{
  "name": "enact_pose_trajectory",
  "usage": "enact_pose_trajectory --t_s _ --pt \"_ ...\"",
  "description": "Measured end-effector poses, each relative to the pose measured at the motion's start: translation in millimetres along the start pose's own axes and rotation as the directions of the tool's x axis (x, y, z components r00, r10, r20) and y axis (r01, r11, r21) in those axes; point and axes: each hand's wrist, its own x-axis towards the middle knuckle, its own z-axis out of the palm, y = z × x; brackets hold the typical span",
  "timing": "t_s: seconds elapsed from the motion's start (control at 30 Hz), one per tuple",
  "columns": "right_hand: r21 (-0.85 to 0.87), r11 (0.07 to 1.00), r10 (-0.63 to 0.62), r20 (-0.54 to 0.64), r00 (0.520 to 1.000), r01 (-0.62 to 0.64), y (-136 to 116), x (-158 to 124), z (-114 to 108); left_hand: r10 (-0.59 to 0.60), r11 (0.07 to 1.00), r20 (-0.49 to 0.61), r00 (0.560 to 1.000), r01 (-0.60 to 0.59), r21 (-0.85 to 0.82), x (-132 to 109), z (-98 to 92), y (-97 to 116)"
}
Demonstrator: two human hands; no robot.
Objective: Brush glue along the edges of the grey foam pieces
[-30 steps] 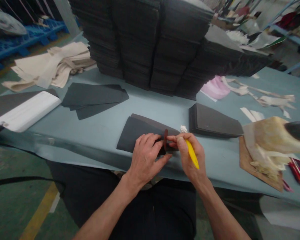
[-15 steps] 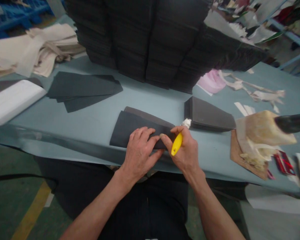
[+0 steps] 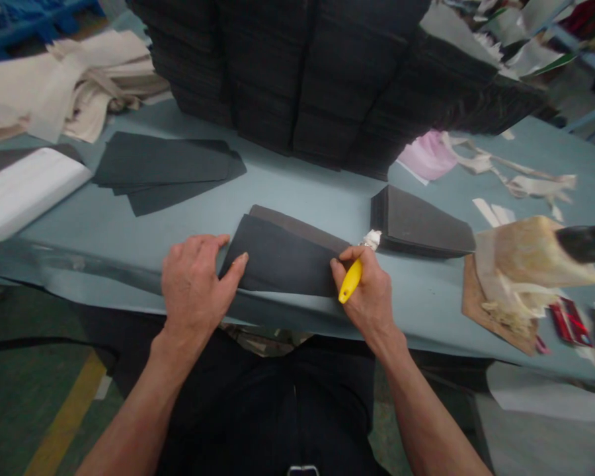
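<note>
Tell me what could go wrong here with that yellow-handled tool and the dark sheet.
The right hand holds the yellow-handled tool while at the dark sheet's narrow end, so that shared grip might slip.

The tool's whitish end is very near the stack of dark pieces and could brush it.

The sheet lies close to the table's front edge and might bend or slide over it.

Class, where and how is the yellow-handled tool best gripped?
Probably by its slim yellow handle, from the near side, as the right hand does: the handle's free end slants this way, while the white end points away.
</note>
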Motion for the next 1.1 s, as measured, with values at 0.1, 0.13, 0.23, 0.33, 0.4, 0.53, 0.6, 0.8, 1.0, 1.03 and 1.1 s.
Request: enact_pose_trajectory --t_s 0.1,0.13,0.23,0.33,0.4,0.53,0.6,0.8,1.0,1.03,1.1 --pt "-0.005 1.0 -0.01 -0.009 1.0 0.01 1 0 2 -0.018 0.996 0.052 0.999 0.013 0.085 5 -0.7 -11" --pt "-0.008 1.0 -0.013 -0.007 1.0 0.013 1 0 2 -0.015 0.996 0.052 0.999 0.011 0.092 7 -0.3 -11" --pt "-0.001 1.0 -0.022 -0.005 1.0 0.022 1 0 2 -0.032 0.996 0.054 0.998 0.028 0.082 13 0.5 -8" --pt "0.012 1.0 -0.018 -0.001 1.0 0.018 1 1 2 -0.07 0.997 0.1 0.992 0.066 0.038 20 -1.0 -7" --pt "0.011 1.0 -0.019 0.002 1.0 0.019 2 2 3 -0.084 0.996 0.128 0.988 0.085 -0.002 24 -2.3 -8" --pt "0.0 0.999 -0.043 0.0 0.999 0.043 4 1 5 -0.102 0.993 0.125 0.987 0.108 -0.046 27 -3.7 -9" --pt "-0.009 0.998 -0.059 -0.002 0.998 0.059 4 1 5 -0.116 0.99 0.123 0.986 0.124 -0.06 26 -4.3 -9" --pt "-0.032 0.996 -0.09 -0.028 0.996 0.089 4 3 2 -0.194 0.962 0.131 0.972 0.215 -0.172 24 -7.5 -9" --pt "-0.044 0.995 -0.097 -0.073 0.993 0.094 10 9 -1 -0.146 0.962 0.092 0.985 0.163 -0.218 20 -9.4 -14" --pt "-0.045 0.995 -0.091 -0.084 0.992 0.088 11 10 -1 -0.136 0.963 0.088 0.987 0.153 -0.224 19 -9.7 -15" --pt "-0.049 0.996 -0.074 -0.101 0.992 0.069 14 12 -3 -0.109 0.967 0.088 0.99 0.126 -0.221 18 -10.5 -17"
